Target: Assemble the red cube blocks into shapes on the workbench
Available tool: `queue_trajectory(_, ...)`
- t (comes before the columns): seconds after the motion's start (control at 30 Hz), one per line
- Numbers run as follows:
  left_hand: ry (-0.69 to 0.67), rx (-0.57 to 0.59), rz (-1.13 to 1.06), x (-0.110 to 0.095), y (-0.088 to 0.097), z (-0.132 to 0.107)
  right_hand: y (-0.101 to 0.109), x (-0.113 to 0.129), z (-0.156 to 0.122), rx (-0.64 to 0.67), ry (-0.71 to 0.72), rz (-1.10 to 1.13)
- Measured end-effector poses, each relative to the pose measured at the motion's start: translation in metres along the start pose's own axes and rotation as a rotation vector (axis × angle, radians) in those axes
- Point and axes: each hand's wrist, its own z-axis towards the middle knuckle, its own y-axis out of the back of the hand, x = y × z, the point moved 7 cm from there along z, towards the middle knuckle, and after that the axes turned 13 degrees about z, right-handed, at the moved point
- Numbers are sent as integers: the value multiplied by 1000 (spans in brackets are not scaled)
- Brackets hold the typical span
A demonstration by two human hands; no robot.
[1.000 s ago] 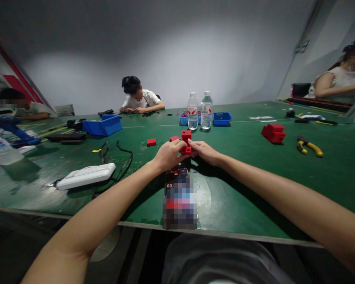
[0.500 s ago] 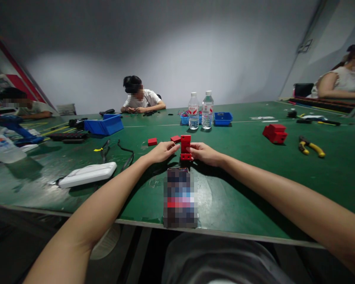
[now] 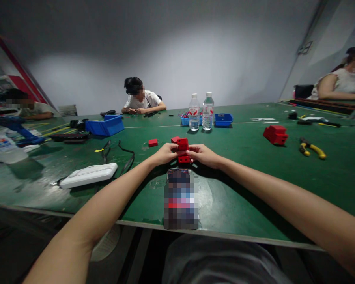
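Observation:
Between my hands is a red block-shaped part (image 3: pixel 182 143) with small round holes in its near face. My left hand (image 3: pixel 167 153) grips its left side, fingers closed. My right hand (image 3: pixel 204 154) pinches the right side with thumb and fingertips. Just behind my left fingertips lies another small red block (image 3: pixel 175 139), partly hidden. A separate red block (image 3: pixel 153 142) rests on the table a little to the left. Close in front of my hands lies a phone (image 3: pixel 181 201), its screen blurred out.
The green table (image 3: pixel 239 189) also carries a white device (image 3: pixel 88 175), a black cable (image 3: pixel 127 154), blue bins (image 3: pixel 105 126), two water bottles (image 3: pixel 207 112), a larger red block (image 3: pixel 275 135) and yellow-handled pliers (image 3: pixel 312 149). A person (image 3: pixel 143 100) sits across; others sit at both sides.
The red part was upright with its long recessed face toward me; now it looks shorter and tipped. My left hand has moved right, onto it.

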Motion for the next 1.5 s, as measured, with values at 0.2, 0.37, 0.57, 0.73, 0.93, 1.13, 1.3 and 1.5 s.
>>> queue_trajectory(0.2,-16,15,6,1,9,-2,-5,4,-1,34,35,-116)
queue_trajectory(0.37,-28,148,-52,0,6,-5,-10,6,-1,82,57,-160)
queue_trajectory(0.57,-98,151,-78,-2,-1,-3,-7,4,-1,44,38,-225)
queue_trajectory(0.73,-116,172,-44,-2,0,-4,-8,11,-2,26,87,-281)
queue_trajectory(0.93,-141,170,51,-4,3,-6,-6,14,-4,6,70,-308)
queue_trajectory(1.13,-96,150,78,-3,2,-5,-3,9,-4,29,17,-264)
queue_trajectory(1.3,-76,98,18,-3,2,-4,-5,11,-5,43,23,-239)
queue_trajectory(1.5,-60,65,38,-1,3,-3,-7,15,-5,57,55,-273)
